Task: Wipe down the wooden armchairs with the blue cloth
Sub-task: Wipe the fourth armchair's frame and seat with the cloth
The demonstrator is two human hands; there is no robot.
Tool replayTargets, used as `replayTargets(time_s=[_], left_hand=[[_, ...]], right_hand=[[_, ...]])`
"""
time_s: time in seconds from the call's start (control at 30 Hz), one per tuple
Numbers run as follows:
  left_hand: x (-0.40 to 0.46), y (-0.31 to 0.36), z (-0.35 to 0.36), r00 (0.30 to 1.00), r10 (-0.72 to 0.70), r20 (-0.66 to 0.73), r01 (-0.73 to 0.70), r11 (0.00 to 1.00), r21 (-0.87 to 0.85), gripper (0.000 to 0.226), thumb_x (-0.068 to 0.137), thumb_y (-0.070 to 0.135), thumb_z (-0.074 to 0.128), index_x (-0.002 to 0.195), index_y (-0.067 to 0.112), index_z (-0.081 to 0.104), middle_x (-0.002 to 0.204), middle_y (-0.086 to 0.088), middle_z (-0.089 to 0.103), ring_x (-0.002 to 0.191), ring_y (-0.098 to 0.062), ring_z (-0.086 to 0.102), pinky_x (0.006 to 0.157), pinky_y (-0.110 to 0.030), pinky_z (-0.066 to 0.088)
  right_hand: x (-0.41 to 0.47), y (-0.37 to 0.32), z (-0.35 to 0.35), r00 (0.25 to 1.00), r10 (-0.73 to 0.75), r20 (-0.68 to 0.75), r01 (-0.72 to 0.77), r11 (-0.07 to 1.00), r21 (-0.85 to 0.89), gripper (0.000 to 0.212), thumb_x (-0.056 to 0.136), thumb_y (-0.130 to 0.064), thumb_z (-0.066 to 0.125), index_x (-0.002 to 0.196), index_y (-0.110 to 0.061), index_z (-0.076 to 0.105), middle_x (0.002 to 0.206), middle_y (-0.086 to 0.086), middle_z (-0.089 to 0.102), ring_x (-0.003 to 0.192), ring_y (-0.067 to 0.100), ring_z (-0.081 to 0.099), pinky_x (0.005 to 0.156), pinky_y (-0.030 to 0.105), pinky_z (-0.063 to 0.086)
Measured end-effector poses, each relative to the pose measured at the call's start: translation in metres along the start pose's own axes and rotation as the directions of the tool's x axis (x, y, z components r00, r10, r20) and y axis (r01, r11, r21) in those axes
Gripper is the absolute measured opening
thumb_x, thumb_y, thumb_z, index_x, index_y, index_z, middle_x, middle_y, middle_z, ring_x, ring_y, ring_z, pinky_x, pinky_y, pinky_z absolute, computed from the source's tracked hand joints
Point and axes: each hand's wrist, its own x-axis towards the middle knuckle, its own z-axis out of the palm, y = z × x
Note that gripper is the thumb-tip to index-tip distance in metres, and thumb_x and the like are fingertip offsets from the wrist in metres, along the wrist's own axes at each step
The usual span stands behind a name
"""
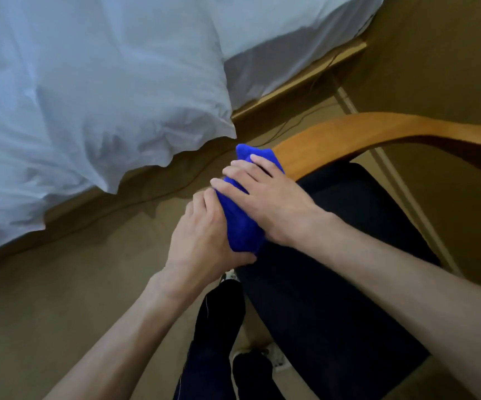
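**A:** so what are the fingers doing here?

**B:** right hand (265,203) lies flat on the blue cloth (242,223), fingers (242,168) straight and a bit spread, pressing it down. The left hand (204,235) curls round the cloth's near edge, thumb tucked under at about 5 o'clock. Both hands touch it, so neither is really nearer.

**A:** and where's the cloth itself?

**B:** bunched over the front end of the wooden armrest (377,131). Its long axis runs roughly 12 to 6. The bare wood carries on from the fingers toward 2 o'clock, then bends off to 3.

**A:** so that's the way to wipe next?

**B:** I'd guess so, slide it along the curve. The dark seat cushion (334,255) sits at 4 o'clock of the hands, the white bedding (89,96) well off at 10, over the carpet (60,284).
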Motion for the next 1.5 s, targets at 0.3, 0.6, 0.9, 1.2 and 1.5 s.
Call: replayTargets(time_s=[0.3,0.6,0.9,1.2,1.5], left_hand=[[0.082,0.066,0.003,0.985,0.036,-0.167,-0.02,0.995,0.094,0.07,0.063,0.048,0.079,0.112,0.014,0.043,0.103,-0.004,0.053,0.09,-0.02,0.056,0.068,-0.029,0.042],[0.187,0.216,0.026,0.919,0.38,-0.102,-0.34,0.898,0.279,0.043,0.071,0.028,0.07,0.102,0.015,0.045,0.095,-0.005,0.055,0.081,-0.022,0.052,0.069,-0.034,0.038],[0.186,0.205,0.026,0.885,0.444,-0.141,-0.416,0.889,0.193,0.037,0.075,0.023,0.067,0.106,0.014,0.048,0.094,-0.004,0.055,0.077,-0.016,0.046,0.073,-0.03,0.043],[0.118,0.091,0.017,0.943,0.22,-0.251,-0.208,0.975,0.076,0.065,0.068,0.043,0.078,0.115,0.015,0.044,0.1,-0.001,0.054,0.08,-0.011,0.047,0.068,-0.023,0.038],[0.009,0.013,0.024,0.953,-0.174,-0.248,0.178,0.984,-0.007,0.06,0.072,0.047,0.072,0.114,0.013,0.046,0.1,-0.001,0.055,0.085,-0.019,0.056,0.068,-0.031,0.048]], right_hand=[[-0.008,0.102,-0.019,0.993,0.107,0.057,-0.108,0.994,0.008,0.085,0.072,-0.026,0.08,0.143,-0.018,0.035,0.142,0.003,0.046,0.133,0.022,0.042,0.118,0.037,0.028],[-0.084,0.227,-0.004,0.726,0.63,0.276,-0.657,0.754,0.008,0.047,0.075,-0.02,0.076,0.106,-0.018,0.041,0.096,0.0,0.055,0.101,0.024,0.06,0.112,0.045,0.031],[-0.08,0.215,-0.001,0.725,0.653,0.22,-0.688,0.704,0.178,0.047,0.071,-0.012,0.076,0.094,-0.021,0.036,0.092,-0.001,0.05,0.094,0.027,0.056,0.103,0.042,0.038],[-0.021,0.123,-0.012,0.928,0.367,0.06,-0.364,0.93,-0.046,0.072,0.073,-0.012,0.072,0.135,-0.004,0.037,0.134,0.018,0.048,0.13,0.035,0.042,0.119,0.053,0.021],[0.014,0.008,-0.013,0.994,0.069,0.085,-0.057,0.989,-0.137,0.096,0.077,-0.02,0.076,0.149,0.0,0.016,0.149,0.022,0.03,0.144,0.041,0.021,0.12,0.059,0.006]])
